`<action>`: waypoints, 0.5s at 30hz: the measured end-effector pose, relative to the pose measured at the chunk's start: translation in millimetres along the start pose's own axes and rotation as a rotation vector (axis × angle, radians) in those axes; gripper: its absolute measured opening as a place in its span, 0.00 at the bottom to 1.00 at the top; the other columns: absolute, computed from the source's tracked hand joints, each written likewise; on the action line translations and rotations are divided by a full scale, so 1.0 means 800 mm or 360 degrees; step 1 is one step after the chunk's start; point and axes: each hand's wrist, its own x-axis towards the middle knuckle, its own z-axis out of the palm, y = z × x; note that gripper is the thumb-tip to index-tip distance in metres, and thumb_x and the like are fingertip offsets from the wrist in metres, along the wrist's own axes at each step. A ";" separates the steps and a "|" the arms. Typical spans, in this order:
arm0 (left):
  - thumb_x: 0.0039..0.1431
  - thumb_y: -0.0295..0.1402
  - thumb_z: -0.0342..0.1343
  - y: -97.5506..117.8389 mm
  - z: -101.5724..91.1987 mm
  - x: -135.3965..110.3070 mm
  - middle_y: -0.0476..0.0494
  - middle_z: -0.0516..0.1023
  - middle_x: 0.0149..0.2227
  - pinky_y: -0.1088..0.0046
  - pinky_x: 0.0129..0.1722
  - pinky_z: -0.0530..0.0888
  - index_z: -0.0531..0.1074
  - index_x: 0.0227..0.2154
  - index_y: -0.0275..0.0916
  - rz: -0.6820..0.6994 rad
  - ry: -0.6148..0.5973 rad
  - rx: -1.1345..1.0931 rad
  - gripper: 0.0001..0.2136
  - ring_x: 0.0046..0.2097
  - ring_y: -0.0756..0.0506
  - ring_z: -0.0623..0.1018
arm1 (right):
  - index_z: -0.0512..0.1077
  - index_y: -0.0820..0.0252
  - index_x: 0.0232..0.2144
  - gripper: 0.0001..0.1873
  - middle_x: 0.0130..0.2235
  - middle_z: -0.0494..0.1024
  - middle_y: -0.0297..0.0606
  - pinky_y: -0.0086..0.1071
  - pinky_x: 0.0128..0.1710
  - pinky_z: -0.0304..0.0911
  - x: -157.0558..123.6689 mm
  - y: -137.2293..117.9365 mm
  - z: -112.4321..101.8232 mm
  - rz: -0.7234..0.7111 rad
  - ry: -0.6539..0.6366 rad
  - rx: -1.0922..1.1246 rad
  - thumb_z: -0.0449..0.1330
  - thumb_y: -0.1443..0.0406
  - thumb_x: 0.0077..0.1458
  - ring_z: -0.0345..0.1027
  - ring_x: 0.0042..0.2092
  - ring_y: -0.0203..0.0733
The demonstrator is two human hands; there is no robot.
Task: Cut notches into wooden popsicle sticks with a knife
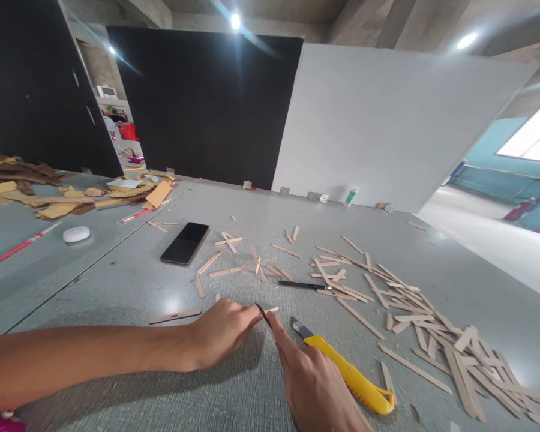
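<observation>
Wooden stick point(264, 312) pinched between left hand point(222, 336) and right hand point(312, 384), yellow cutter point(347, 376) alongside.

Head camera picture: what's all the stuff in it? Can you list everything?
craft sticks: many, pale wood, scattered over the table, mostly right
small stick piece: one, dark, between the two hands
utility knife: one, yellow, lying beside the right hand
phone: one, black, flat, centre-left
thin tool: one, black, among the sticks
oval case: one, white, left
cardboard scraps: a pile, brown, far left
table: one, grey, under everything
left hand: fingers pinching the stick piece
right hand: fingertip touching the stick piece
</observation>
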 end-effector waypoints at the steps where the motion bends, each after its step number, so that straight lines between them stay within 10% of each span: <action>1: 0.77 0.30 0.40 0.000 0.000 0.000 0.50 0.76 0.25 0.72 0.26 0.59 0.71 0.36 0.39 -0.0005 0.0004 0.0005 0.15 0.24 0.49 0.74 | 0.62 0.66 0.71 0.43 0.20 0.71 0.33 0.30 0.18 0.55 -0.001 -0.001 0.002 0.0020 0.0020 -0.0023 0.49 0.78 0.52 0.63 0.18 0.40; 15: 0.77 0.30 0.39 0.002 0.000 -0.002 0.48 0.75 0.24 0.72 0.26 0.62 0.70 0.34 0.38 -0.0024 -0.0005 0.0091 0.17 0.24 0.47 0.75 | 0.60 0.64 0.72 0.44 0.23 0.72 0.38 0.31 0.20 0.58 -0.003 -0.005 -0.014 0.0073 -0.0141 -0.0110 0.48 0.78 0.52 0.66 0.20 0.41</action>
